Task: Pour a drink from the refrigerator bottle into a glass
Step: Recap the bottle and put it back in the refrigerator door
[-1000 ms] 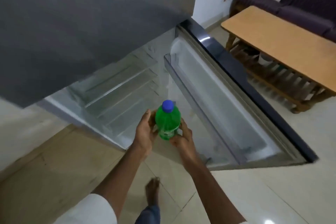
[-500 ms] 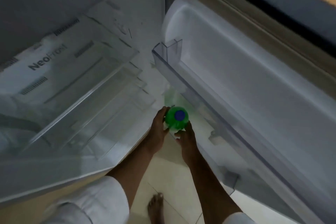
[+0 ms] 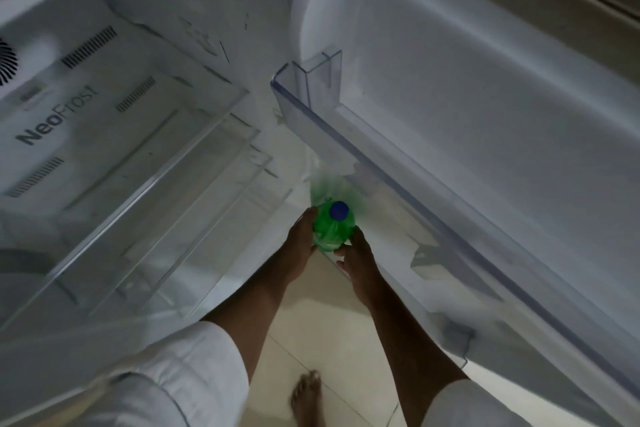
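A green plastic bottle (image 3: 330, 227) with a blue cap stands upright at the lower front corner of the open refrigerator, where the cabinet meets the door. My left hand (image 3: 300, 241) wraps its left side. On the bottle's right side rests my right hand (image 3: 356, 258), fingers pressed to its lower part. Both hands hold it, seen from straight above. No glass is in view.
Clear glass shelves (image 3: 166, 191) fill the refrigerator interior at the left. The open door (image 3: 485, 121) at the right carries a transparent door bin (image 3: 311, 87). Pale tiled floor (image 3: 311, 333) and my bare foot (image 3: 306, 399) lie below.
The view has dropped lower and closer into the open refrigerator. The bottle, held in both hands, went from in front of the fridge down to the corner by the door.
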